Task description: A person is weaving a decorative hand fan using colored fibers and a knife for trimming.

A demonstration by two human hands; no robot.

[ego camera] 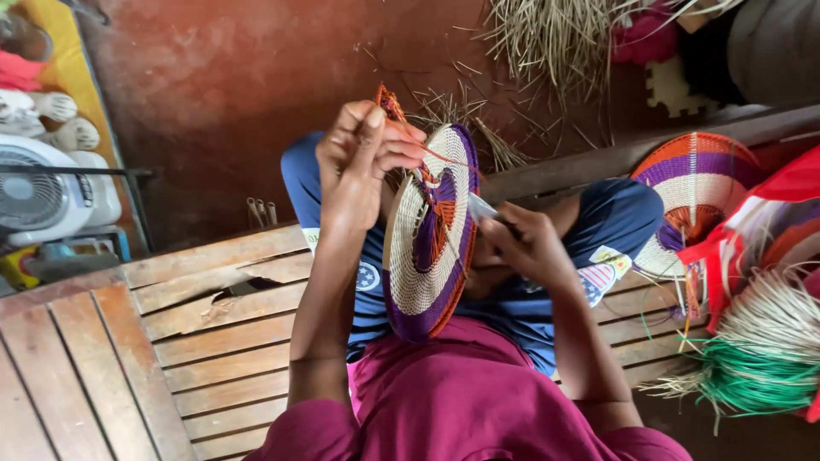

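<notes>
Head view: your left hand (363,162) pinches orange weaving strands (391,104) at the top edge of a round woven disc in cream, purple and orange (427,248), held upright over your lap. Your right hand (525,243) grips a slim pale tool (480,207) against the disc's rim. Green and cream straw bundles (756,358) lie well apart on the wooden slatted bench (213,341).

There is a single view, taken from a camera worn on the person's head. It looks steeply down over the chest and lap, so the maroon cloth of the person's own clothing fills the lower edge. Both hands, the left hand (363,158) and the right hand (525,243), sit near the lens at mid-frame, with the round woven disc of purple, cream and orange fibre (431,230) between them. Beyond them the view reaches the slatted wooden platform (171,341) and the reddish floor (239,77). The frame seems tilted somewhat, since the platform's boards run slantwise. No second view shares this scene.
</notes>
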